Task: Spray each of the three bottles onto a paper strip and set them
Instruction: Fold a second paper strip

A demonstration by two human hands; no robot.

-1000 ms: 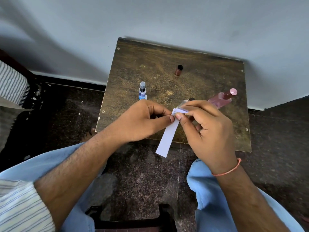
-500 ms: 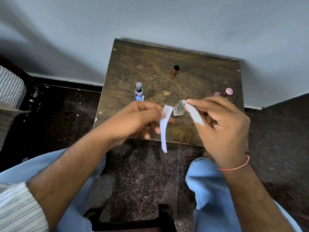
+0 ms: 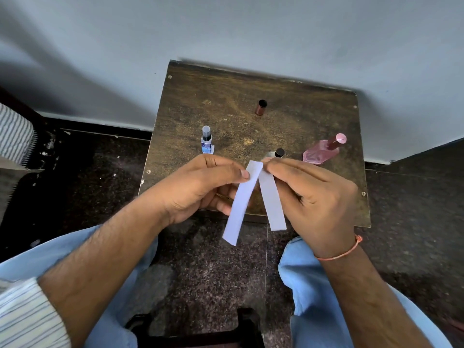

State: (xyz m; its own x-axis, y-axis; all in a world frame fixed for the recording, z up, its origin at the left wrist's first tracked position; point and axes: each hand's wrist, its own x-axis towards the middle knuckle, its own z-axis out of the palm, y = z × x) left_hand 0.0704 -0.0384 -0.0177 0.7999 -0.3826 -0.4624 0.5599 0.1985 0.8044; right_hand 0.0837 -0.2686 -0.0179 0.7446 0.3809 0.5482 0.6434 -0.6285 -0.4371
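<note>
A person sits at a small wooden table (image 3: 288, 116) set against a pale wall, seen from above, with both hands raised over its near edge. A second ago the two hands pinched what looked like a single white paper strip together. Now there are two strips, peeled apart. The left hand (image 3: 198, 187) pinches the left strip (image 3: 239, 207) between thumb and fingers near its top, and the strip hangs down and slightly leftward. The right hand (image 3: 313, 197) pinches the right strip (image 3: 272, 204) at its top, and it hangs down and slightly rightward. The tops of the strips nearly meet, forming a narrow upside-down V; I cannot tell whether they touch.

Three bottles stand on the table. A blue bottle (image 3: 207, 141) is at the left, with what looks like a bit of white paper beside its base, just beyond the left hand. A clear bottle (image 3: 276, 153) with a dark cap is mostly hidden behind the right fingers. A pink bottle (image 3: 324, 150) is at the right. A small brown cap (image 3: 261, 108) stands alone farther back.

Splitting the strips suggests one is being readied for each remaining bottle. No bottle is in hand, so spraying would likely come next, once one hand is freed.
</note>
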